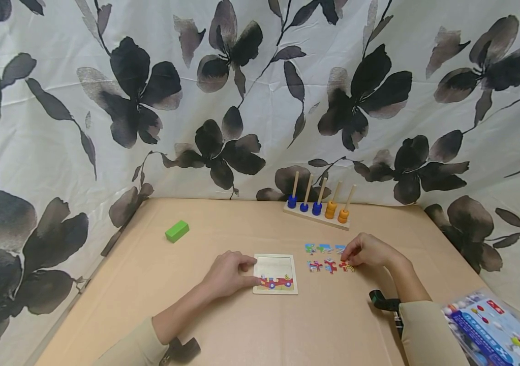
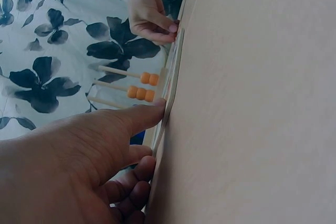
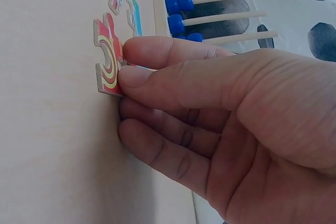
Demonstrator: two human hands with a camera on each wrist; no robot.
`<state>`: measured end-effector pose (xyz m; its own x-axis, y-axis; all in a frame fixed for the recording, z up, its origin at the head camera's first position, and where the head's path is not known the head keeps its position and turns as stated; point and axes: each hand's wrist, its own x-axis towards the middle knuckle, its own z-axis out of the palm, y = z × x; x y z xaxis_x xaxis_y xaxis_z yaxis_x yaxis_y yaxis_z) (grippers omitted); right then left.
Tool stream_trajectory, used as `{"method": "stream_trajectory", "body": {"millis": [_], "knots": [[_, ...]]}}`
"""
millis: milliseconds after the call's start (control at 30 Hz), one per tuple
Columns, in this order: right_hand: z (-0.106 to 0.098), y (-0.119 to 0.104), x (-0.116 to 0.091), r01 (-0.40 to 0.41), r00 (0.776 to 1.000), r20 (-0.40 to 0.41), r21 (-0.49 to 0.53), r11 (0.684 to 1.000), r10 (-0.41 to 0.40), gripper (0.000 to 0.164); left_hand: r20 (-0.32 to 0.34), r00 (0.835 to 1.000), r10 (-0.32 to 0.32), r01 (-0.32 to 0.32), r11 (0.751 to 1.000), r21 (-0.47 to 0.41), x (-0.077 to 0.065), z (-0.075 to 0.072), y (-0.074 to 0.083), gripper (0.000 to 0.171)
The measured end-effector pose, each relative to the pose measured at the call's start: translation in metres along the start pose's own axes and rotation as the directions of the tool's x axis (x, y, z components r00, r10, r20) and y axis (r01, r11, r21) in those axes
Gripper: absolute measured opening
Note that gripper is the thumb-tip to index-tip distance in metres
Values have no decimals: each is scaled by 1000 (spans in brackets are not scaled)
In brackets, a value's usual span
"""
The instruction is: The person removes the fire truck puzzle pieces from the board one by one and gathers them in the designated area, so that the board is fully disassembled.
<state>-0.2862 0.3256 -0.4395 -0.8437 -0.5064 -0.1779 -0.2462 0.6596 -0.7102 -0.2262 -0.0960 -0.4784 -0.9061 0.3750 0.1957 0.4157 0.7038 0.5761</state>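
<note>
A square wooden puzzle tray [image 1: 275, 260] lies on the table, its lower part filled with a red vehicle picture on wheels. My left hand [image 1: 228, 274] holds its left edge, thumb and index finger apart along the rim. Right of the tray, loose puzzle pieces lie in two rows. My right hand [image 1: 371, 250] is at the right end of the lower row. In the right wrist view, its thumb and index finger pinch the edge of a red puzzle piece [image 3: 108, 72] with yellow curves. Other red pieces [image 1: 330, 266] and blue-green pieces [image 1: 325, 248] lie beside it.
A peg stacker [image 1: 316, 216] with blue and orange beads stands at the back of the table. A green block [image 1: 177, 231] lies at the left. A plastic-wrapped package [image 1: 493, 325] sits at the right front corner. Floral cloth hangs behind the table.
</note>
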Motion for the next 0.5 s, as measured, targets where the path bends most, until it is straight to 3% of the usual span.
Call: {"method": "stream_trajectory", "body": {"millis": [500], "knots": [[-1, -2, -1, -6, 1000, -17, -29, 1000, 5, 13, 4, 1000, 7, -7, 1000, -5, 2, 2, -3, 52]]}}
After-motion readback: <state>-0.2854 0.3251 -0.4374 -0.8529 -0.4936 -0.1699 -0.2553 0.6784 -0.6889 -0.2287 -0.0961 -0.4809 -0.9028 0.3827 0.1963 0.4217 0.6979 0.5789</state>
